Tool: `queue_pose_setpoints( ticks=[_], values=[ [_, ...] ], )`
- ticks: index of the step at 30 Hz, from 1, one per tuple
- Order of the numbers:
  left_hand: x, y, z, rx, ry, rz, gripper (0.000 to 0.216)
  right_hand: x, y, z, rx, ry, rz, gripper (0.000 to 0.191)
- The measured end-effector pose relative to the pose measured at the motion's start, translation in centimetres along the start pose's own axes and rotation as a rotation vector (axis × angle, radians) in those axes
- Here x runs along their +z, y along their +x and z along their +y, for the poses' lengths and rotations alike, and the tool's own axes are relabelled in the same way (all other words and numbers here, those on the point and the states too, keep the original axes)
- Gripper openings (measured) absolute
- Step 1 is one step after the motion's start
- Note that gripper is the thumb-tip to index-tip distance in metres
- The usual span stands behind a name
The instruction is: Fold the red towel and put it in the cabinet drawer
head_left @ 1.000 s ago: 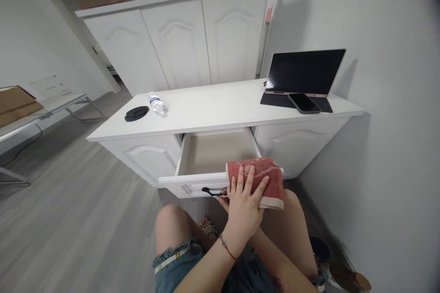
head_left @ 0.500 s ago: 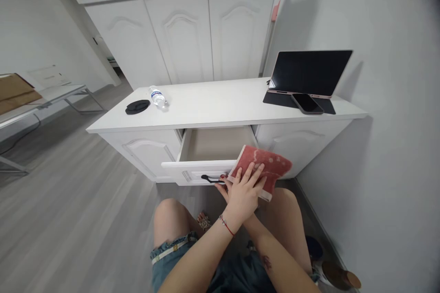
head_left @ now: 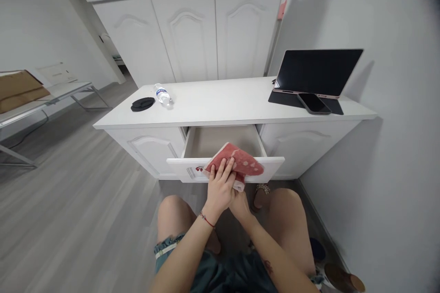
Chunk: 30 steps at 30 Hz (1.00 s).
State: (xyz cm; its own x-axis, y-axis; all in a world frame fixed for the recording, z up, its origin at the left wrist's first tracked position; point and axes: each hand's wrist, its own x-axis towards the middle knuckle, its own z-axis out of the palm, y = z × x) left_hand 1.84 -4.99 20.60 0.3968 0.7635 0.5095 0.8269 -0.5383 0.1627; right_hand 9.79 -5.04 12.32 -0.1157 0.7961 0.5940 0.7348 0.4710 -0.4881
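A red towel [head_left: 242, 161] with pale spots and a white edge, folded into a small piece, is in front of the open drawer's front panel [head_left: 270, 167]. My left hand [head_left: 220, 188], a red bracelet at its wrist, grips the towel with its fingers laid across the upper face. Just below and to its right, my right hand [head_left: 240, 205] is close under the towel's lower edge; its fingers are hidden. A small red-and-white bit [head_left: 199, 169] shows left of the towel, too small to name. The drawer handle is out of sight behind hands and towel.
On the white cabinet top [head_left: 213, 100] are a plastic bottle [head_left: 163, 95], a flat black round object [head_left: 142, 104], a tablet [head_left: 318, 72] and a phone [head_left: 314, 103]. My knees flank the drawer, and a wall [head_left: 405, 155] stands to the right.
Both hands and the towel have shifted left along the drawer front. The right hand's fingers, visible near the handle before, are now hidden, and the handle is covered.
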Motion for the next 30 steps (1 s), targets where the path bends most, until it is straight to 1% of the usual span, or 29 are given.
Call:
queue_pose_setpoints(
  ticks=[2, 4, 10, 15, 18, 20, 23, 27, 30],
  values=[
    [-0.4, -0.5, -1.1, 0.009, 0.028, 0.003, 0.041, -0.8, -1.0, 1.1, -0.005, -0.004, -0.015, 0.039],
    [-0.6, -0.9, -1.9, 0.001, 0.048, 0.015, 0.041, -1.2, -1.6, 1.6, 0.005, -0.018, -0.011, 0.039],
    [-1.1, -2.5, -4.3, -0.071, 0.085, 0.077, 0.046, -1.4, -1.6, 1.1, 0.019, -0.048, 0.029, 0.040],
    [-1.4, -4.1, -6.7, -0.196, 0.102, 0.167, 0.050, -1.9, -2.3, 1.0, 0.085, 0.050, 0.065, 0.044],
    [-1.4, -4.9, -7.5, -0.259, 0.071, 0.212, 0.053, -1.9, -3.5, 1.0, 0.122, 0.131, 0.099, 0.041],
    [-1.1, -5.3, -7.4, -0.295, 0.032, 0.238, 0.056, -1.7, -4.5, 1.0, 0.146, 0.166, 0.101, 0.038],
    [-0.4, -5.8, -6.7, -0.363, -0.051, 0.263, 0.062, -1.7, -5.8, 0.7, 0.159, 0.195, 0.082, 0.035],
    [1.1, -6.1, -4.8, -0.476, -0.183, 0.268, 0.059, -1.9, -7.0, 0.3, 0.164, 0.224, 0.067, 0.033],
    [2.8, -6.2, -2.9, -0.529, -0.288, 0.258, 0.057, -2.1, -7.6, 0.2, 0.169, 0.230, 0.085, 0.032]
  ],
)
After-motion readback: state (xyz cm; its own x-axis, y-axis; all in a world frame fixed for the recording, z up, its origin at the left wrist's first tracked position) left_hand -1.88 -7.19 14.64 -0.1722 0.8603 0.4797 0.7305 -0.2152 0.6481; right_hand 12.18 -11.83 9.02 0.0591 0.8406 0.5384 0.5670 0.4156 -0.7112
